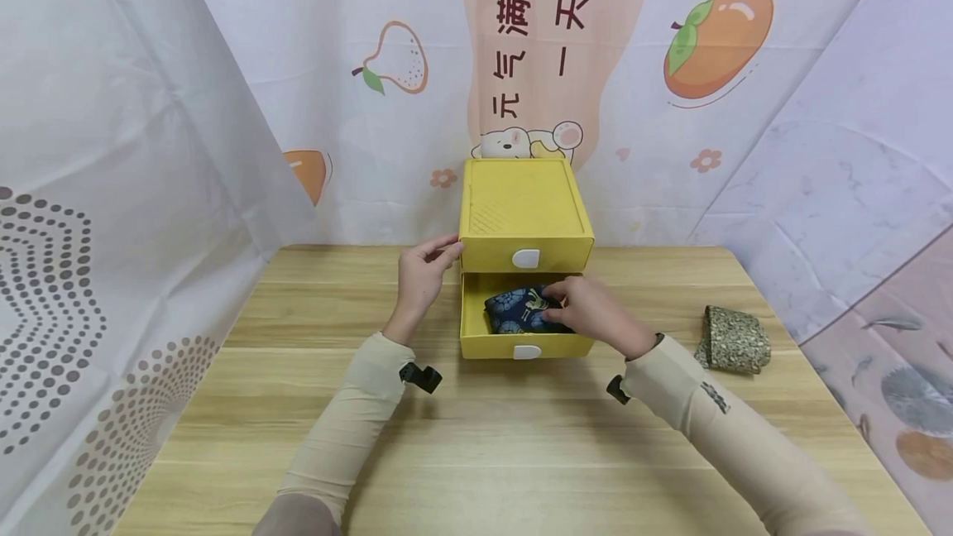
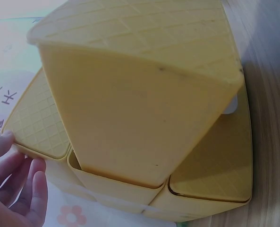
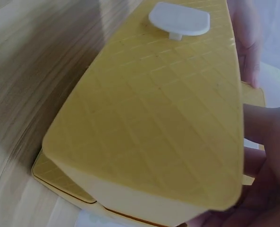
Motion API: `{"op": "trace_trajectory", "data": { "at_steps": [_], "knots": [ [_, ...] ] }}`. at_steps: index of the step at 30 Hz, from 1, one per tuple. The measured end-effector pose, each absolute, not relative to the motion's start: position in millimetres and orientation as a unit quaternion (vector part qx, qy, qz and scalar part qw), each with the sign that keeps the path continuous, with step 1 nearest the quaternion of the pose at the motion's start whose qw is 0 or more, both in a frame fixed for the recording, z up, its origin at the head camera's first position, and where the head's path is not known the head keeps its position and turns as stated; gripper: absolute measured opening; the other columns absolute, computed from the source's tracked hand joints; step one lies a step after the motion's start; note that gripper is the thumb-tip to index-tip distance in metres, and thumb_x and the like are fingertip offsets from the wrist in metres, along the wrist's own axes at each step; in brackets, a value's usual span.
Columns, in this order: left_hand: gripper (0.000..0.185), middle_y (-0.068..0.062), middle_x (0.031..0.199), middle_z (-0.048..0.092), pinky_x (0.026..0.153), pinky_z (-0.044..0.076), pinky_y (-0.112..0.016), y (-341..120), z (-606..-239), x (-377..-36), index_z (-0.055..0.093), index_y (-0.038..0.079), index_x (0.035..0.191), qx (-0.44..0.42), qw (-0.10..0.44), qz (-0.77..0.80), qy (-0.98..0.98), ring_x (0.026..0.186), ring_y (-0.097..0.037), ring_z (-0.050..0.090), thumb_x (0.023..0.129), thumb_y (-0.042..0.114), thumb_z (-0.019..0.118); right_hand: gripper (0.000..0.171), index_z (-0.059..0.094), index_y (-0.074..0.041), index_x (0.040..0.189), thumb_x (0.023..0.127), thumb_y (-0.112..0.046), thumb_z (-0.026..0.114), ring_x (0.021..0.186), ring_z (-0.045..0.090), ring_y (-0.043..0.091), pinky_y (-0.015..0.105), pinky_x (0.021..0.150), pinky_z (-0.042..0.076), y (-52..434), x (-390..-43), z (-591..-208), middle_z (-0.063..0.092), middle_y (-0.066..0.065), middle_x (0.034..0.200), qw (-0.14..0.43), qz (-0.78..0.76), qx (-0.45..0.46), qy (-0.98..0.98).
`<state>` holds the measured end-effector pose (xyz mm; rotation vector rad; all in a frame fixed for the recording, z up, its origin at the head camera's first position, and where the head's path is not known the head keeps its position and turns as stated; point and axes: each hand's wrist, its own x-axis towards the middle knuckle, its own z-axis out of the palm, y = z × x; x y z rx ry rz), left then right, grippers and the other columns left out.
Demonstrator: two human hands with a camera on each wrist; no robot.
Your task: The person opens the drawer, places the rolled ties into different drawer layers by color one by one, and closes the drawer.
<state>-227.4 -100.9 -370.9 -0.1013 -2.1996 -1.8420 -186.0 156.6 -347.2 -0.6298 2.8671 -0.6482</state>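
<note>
Head view: right hand (image 1: 596, 313) reaching into open lower drawer (image 1: 476, 329), fingers curled on dark blue floral pouch (image 1: 517, 308), partly hidden. Left hand (image 1: 420, 275), fingers gently bent, touching yellow drawer box (image 1: 521, 209) corner.

yellow drawer box (image 1: 525, 213) with white handles (image 1: 525, 258); dark blue floral pouch (image 1: 521, 310) in its lower drawer; olive speckled pouch (image 1: 733, 340); pale wood-grain bench (image 1: 521, 445).

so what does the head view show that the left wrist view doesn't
Only the head view shows the dark blue floral pouch in the open lower drawer, the right hand on it, the patterned pouch on the table, and the white handles. Only the left wrist view shows the box's side wall close up. Both show the yellow drawer box and the left hand at its left side.
</note>
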Motion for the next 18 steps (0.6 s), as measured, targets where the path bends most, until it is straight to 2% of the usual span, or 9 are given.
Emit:
{"op": "trace_trajectory", "data": {
  "at_steps": [2,6,11,14,18],
  "knots": [
    [0.029,-0.02,0.111,0.072,0.08,0.057,-0.039,-101.6,-372.5,-228.1,0.072,0.001,0.113,-0.035,0.137,-0.639,-0.756,0.096,-0.039,0.068,0.09,0.018,0.072,0.035,0.07,0.001,0.115,0.088,-0.021,0.072,0.085,0.065,0.022,0.035,0.07,0.054,155.7,-187.4,-348.1,0.072,0.013,0.098,0.07,-0.213,-0.211,0.951],
    [0.03,-0.018,0.109,0.073,0.077,0.057,-0.031,-102.4,-374.6,-228.7,0.074,0.004,0.111,-0.044,0.143,-0.641,-0.753,0.093,-0.033,0.07,0.088,0.023,0.074,0.035,0.07,0.001,0.114,0.088,-0.021,0.072,0.088,0.066,0.025,0.039,0.075,0.055,155.3,-188.1,-348.8,0.072,0.014,0.1,0.068,-0.214,-0.204,0.953],
    [0.03,-0.017,0.109,0.073,0.071,0.055,-0.023,-102.4,-374.5,-227.3,0.074,0.006,0.111,-0.049,0.145,-0.637,-0.755,0.093,-0.035,0.069,0.088,0.025,0.074,0.034,0.07,0.001,0.112,0.087,-0.022,0.073,0.09,0.066,0.027,0.041,0.076,0.055,158.5,-184.1,-347.0,0.072,0.014,0.098,0.061,-0.232,-0.197,0.95],
    [0.03,-0.017,0.108,0.073,0.071,0.055,-0.024,-102.6,-374.2,-227.0,0.074,0.006,0.111,-0.047,0.143,-0.637,-0.756,0.094,-0.037,0.068,0.088,0.026,0.074,0.032,0.071,0.0,0.11,0.087,-0.021,0.073,0.085,0.065,0.025,0.037,0.072,0.054,161.9,-179.7,-343.9,0.071,0.014,0.096,0.059,-0.259,-0.197,0.944],
    [0.03,-0.018,0.108,0.073,0.076,0.057,-0.033,-102.9,-374.1,-227.3,0.074,0.005,0.111,-0.047,0.142,-0.638,-0.756,0.094,-0.035,0.069,0.088,0.025,0.074,0.029,0.071,0.001,0.109,0.088,-0.019,0.071,0.075,0.061,0.02,0.031,0.065,0.051,167.4,-173.5,-339.4,0.07,0.013,0.092,0.055,-0.291,-0.2,0.934]
  ]
}}
